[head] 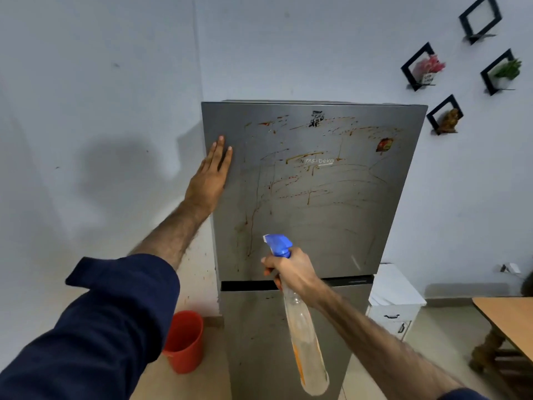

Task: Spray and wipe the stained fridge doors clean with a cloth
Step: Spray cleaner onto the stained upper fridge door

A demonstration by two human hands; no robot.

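A grey two-door fridge stands against the wall. Its upper door (340, 220) is streaked with brown-orange drips and smears; the lower door (259, 327) shows a few faint spots. My left hand (210, 177) lies flat, fingers together, on the upper door's left edge. My right hand (291, 269) grips the neck of a clear spray bottle (302, 336) with a blue trigger head (278, 245), its nozzle aimed up and left at the upper door. No cloth is in view.
A red bucket (184, 342) sits on the floor left of the fridge. A white cabinet (395, 301) stands to its right, and a wooden table (507, 316) juts in at the far right. Black wall frames (444, 115) hang above.
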